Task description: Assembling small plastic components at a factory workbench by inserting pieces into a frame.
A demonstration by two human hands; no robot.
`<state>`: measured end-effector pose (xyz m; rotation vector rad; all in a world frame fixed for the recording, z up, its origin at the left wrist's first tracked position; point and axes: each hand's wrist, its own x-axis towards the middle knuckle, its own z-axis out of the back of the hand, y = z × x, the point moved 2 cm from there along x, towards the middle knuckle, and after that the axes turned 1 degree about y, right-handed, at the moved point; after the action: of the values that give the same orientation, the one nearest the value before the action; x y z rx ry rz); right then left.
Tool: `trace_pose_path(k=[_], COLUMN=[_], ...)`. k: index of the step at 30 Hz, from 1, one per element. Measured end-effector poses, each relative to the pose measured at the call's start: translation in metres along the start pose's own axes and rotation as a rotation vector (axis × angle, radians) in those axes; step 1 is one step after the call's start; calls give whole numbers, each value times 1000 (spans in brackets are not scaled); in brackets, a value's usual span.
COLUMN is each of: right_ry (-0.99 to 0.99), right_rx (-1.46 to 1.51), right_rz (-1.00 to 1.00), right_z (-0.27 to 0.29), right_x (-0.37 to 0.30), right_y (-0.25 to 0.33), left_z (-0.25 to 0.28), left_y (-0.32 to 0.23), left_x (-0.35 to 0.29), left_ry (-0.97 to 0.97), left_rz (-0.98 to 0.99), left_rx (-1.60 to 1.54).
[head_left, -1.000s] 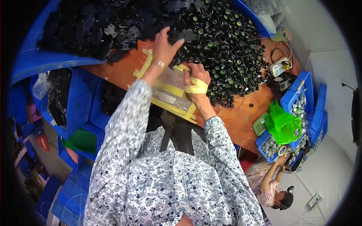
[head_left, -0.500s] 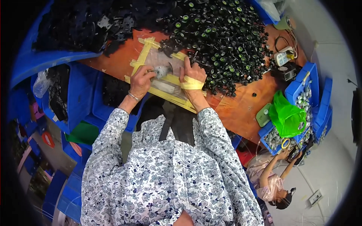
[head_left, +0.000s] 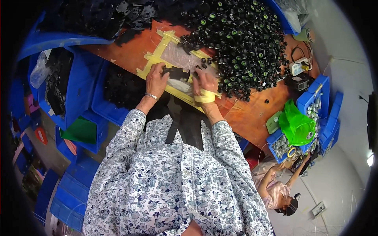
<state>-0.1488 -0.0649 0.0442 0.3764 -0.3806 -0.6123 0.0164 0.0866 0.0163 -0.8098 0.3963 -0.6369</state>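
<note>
My left hand [head_left: 156, 80] grips the left end of a flat black plastic part [head_left: 177, 73], its dark face up, just over a taped work patch [head_left: 159, 53] at the table's edge. Around the patch runs yellow tape, with clear plastic film [head_left: 177, 56] inside. My right hand [head_left: 206, 84], yellow tape [head_left: 205, 96] wrapped about it, is at the part's right end with fingers curled. Something small and dark shows at its fingertips; its kind I cannot make out. A few small black wheels [head_left: 206, 61] lie just beyond those fingers.
A large heap of black wheels [head_left: 246, 47], some with green centres, covers the table's far right. Black plastic parts [head_left: 130, 13] are piled far left. Blue bins [head_left: 84, 82] stand at left. At right are a green bag [head_left: 296, 124], blue trays [head_left: 277, 135] and another person [head_left: 275, 187].
The part in my left hand showed a greyish side and now shows its black side. My right hand has shifted nearer the part, fingers now curled at its right end. The whole view has shifted slightly.
</note>
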Motion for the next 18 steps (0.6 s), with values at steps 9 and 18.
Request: trace_pose_path(k=[9,18], right_ry=[239,9], right_rx=[-259,182], right_rz=[-116,-287], right_z=[8,7], right_x=[41,24], right_y=[15,14], left_z=[14,9], left_y=[10,17], left_x=[14,13], left_ry=[37,159], left_rz=[-81,8], left_rx=[29,-116])
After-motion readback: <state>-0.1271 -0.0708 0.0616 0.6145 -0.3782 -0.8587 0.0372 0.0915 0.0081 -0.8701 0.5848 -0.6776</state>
